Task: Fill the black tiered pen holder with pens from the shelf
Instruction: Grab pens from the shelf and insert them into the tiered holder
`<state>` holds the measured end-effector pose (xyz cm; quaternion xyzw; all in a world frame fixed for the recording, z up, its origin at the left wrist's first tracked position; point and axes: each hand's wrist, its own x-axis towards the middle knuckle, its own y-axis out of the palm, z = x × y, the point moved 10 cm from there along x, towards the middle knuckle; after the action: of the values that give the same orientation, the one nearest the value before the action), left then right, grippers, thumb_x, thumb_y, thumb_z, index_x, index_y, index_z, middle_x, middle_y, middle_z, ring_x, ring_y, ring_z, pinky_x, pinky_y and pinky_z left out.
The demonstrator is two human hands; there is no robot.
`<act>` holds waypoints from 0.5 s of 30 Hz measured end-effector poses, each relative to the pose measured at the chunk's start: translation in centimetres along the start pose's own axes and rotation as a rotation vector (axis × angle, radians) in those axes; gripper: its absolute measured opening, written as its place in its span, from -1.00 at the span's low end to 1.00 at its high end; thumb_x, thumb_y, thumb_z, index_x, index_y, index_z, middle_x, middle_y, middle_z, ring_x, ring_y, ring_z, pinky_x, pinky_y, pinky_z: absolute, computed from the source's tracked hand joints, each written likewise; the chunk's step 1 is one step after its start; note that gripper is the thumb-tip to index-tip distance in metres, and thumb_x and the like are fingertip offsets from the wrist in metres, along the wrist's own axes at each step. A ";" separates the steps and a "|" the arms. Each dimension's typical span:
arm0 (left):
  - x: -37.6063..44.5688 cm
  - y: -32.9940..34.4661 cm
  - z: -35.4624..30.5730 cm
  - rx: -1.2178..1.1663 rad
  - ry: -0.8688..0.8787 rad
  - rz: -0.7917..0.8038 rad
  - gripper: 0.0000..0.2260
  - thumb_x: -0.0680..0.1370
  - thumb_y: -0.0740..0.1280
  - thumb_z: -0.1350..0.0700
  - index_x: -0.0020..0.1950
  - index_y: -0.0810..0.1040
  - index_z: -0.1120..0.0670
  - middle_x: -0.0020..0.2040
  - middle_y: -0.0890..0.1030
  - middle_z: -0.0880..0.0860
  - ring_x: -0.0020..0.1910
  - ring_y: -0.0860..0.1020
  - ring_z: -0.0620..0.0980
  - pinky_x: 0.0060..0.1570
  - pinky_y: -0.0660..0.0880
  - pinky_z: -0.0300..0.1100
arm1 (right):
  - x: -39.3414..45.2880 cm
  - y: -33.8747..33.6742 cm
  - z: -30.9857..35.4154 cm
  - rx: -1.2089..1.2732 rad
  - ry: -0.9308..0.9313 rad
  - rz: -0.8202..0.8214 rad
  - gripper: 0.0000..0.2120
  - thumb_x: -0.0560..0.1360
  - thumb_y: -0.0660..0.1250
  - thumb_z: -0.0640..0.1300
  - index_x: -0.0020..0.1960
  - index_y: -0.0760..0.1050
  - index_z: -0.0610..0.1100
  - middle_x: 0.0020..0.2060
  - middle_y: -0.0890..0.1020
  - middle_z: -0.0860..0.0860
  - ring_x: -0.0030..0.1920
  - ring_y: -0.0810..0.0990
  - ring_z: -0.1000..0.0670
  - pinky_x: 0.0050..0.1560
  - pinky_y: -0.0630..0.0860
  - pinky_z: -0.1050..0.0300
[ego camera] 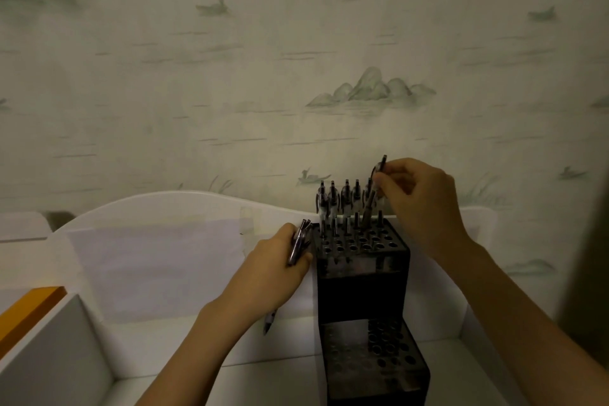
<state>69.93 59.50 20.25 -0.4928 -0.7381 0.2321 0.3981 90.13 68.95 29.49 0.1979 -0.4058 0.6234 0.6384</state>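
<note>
The black tiered pen holder [362,277] stands on the white shelf, its upper tier full of holes and a lower tier in front. Several pens [339,199] stand upright in the back rows of the upper tier. My right hand [418,204] pinches one pen [374,198] by its top, tilted, with its tip at a hole in the upper tier. Just left of the holder, my left hand [276,264] grips a bunch of pens [298,242]; their lower ends poke out under my wrist.
A white curved back panel [171,208] with a taped paper sheet [158,257] rises behind the shelf. A white divider [56,346] and an orange-edged object [29,310] sit at the left. Patterned wallpaper covers the wall behind.
</note>
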 end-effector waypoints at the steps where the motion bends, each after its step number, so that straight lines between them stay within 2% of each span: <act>1: 0.0 0.0 0.1 -0.004 -0.003 0.000 -0.91 0.59 0.29 0.05 -0.04 0.39 0.02 -0.23 0.53 -0.01 -0.29 0.49 -0.07 -0.28 0.40 -0.20 | -0.1 0.3 -0.1 -0.005 -0.002 0.009 -0.88 0.48 0.44 -0.14 -0.01 0.63 -0.16 -0.29 0.67 0.07 -0.28 0.65 0.18 -0.21 0.52 0.48; 9: -0.1 0.2 0.2 -0.008 -0.012 0.000 -0.90 0.58 0.29 0.05 -0.05 0.39 0.03 -0.22 0.54 0.00 -0.27 0.51 -0.04 -0.24 0.43 -0.15 | -0.8 2.9 -2.0 -0.083 0.038 0.109 -0.87 0.47 0.45 -0.12 -0.03 0.63 -0.16 -0.28 0.68 0.01 -0.28 0.64 0.15 -0.23 0.52 0.47; 13: 0.0 0.3 -0.1 -0.031 -0.007 0.003 -0.91 0.58 0.29 0.06 -0.02 0.41 0.04 -0.22 0.54 0.00 -0.26 0.51 -0.02 -0.23 0.45 -0.14 | -0.9 3.3 -2.8 -0.097 0.090 0.133 -0.86 0.45 0.48 -0.09 -0.06 0.64 -0.15 -0.32 0.65 0.06 -0.30 0.62 0.19 -0.25 0.50 0.49; 15: 0.1 0.4 -0.4 -0.074 -0.008 0.011 -0.92 0.59 0.29 0.06 0.00 0.42 0.03 -0.21 0.55 0.01 -0.24 0.54 0.01 -0.21 0.50 -0.10 | -0.6 3.2 -3.0 -0.107 0.117 0.144 -0.83 0.44 0.49 -0.08 -0.06 0.64 -0.16 -0.31 0.67 0.03 -0.30 0.64 0.15 -0.19 0.57 0.38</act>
<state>70.47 59.71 20.22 -0.5102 -0.7451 0.2088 0.3755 87.93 71.34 26.46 0.0971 -0.4138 0.6555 0.6242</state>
